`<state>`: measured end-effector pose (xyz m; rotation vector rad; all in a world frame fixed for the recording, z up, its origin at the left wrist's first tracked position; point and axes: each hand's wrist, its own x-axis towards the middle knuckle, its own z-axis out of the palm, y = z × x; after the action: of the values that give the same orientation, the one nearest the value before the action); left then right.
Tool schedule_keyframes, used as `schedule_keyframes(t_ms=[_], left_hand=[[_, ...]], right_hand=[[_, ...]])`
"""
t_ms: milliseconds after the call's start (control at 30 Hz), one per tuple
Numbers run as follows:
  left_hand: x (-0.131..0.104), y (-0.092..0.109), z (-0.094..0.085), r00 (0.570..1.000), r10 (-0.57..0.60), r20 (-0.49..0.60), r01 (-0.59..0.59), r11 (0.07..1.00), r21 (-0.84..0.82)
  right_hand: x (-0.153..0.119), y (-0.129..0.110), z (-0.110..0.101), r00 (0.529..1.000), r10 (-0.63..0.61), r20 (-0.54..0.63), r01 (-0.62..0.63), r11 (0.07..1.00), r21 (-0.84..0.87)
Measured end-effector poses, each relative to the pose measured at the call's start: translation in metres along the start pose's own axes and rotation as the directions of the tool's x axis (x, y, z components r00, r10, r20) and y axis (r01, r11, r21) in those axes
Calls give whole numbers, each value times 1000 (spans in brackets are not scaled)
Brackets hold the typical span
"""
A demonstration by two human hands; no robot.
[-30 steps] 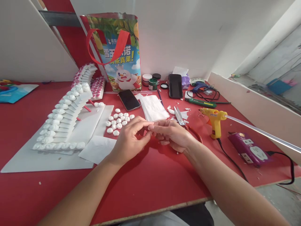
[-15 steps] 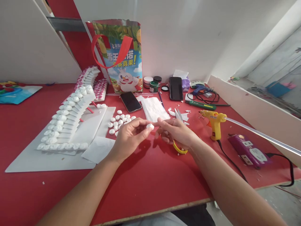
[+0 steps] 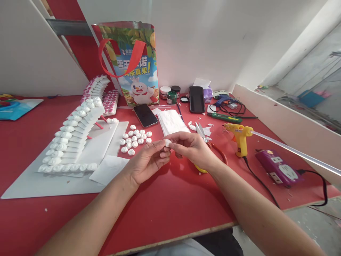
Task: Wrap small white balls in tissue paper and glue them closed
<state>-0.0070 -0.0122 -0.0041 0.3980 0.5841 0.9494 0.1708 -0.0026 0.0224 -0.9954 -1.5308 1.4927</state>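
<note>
A small white paper rosette (image 3: pixel 167 142) is pinched between the fingertips of my left hand (image 3: pixel 149 160) and my right hand (image 3: pixel 194 149), above the red table. Both hands are closed on it, partly covering it. Just left of my left hand lie several finished white rosettes (image 3: pixel 134 138) in a loose group. Behind my hands rests a stack of white paper sheets (image 3: pixel 172 121). Scissors (image 3: pixel 203 132) with red and yellow handles lie under and beside my right hand, partly hidden by it.
At left, a curved white stair model (image 3: pixel 82 129) edged with rosettes stands on a white board (image 3: pixel 32 185). A phone (image 3: pixel 145 115), paint jars (image 3: pixel 172 97) and a printed bag (image 3: pixel 130 64) are at the back. A yellow glue gun (image 3: pixel 241 137) and purple power block (image 3: pixel 278 167) sit right.
My right fingertips have come in to the rosette from beside it, and my left fingers have turned around it. The view has shifted slightly to the right.
</note>
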Motion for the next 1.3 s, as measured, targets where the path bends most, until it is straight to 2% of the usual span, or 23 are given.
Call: schedule_keyframes(t_ms=[267, 467, 767, 867, 933, 967, 1000, 1067, 1133, 1200, 1300], left_hand=[[-2, -5, -1, 1000, 20, 23, -21, 997, 79], [-1, -2, 0, 998, 26, 49, -28, 999, 45], [-2, -2, -2, 993, 58, 99, -74, 982, 173], [-3, 0, -1, 988, 132, 78, -149, 946, 289], [-4, 1, -2, 957, 287, 40, -271, 839, 472], [-4, 2, -3, 918, 394, 40, -340, 734, 588], [-4, 3, -4, 863, 501, 70, -401, 592, 699], [-5, 3, -6, 738, 638, 219, -473, 258, 842], [-6, 3, -6, 649, 657, 383, -499, -13, 867], [-6, 2, -6, 608, 629, 485, -514, -154, 844], [-6, 0, -5, 584, 594, 553, -535, -232, 813]], right_hand=[[2, 10, 4, 1000, -2, -6, 3, 992, 126], [0, 5, -4, 990, -9, 143, -27, 968, 248], [0, 10, 1, 993, -62, 98, 35, 966, 255], [0, 9, -2, 991, -87, 101, 61, 969, 238], [0, 6, -7, 992, -71, 102, 46, 972, 232], [1, 5, -9, 995, -49, 92, 26, 970, 240], [1, 4, -11, 997, -16, 72, -3, 967, 254], [2, 4, -12, 997, 77, 18, -79, 958, 276], [3, 4, -10, 985, 174, -11, -165, 949, 270], [3, 4, -6, 972, 234, -3, -224, 936, 273], [3, 4, 0, 965, 259, 32, -255, 910, 327]])
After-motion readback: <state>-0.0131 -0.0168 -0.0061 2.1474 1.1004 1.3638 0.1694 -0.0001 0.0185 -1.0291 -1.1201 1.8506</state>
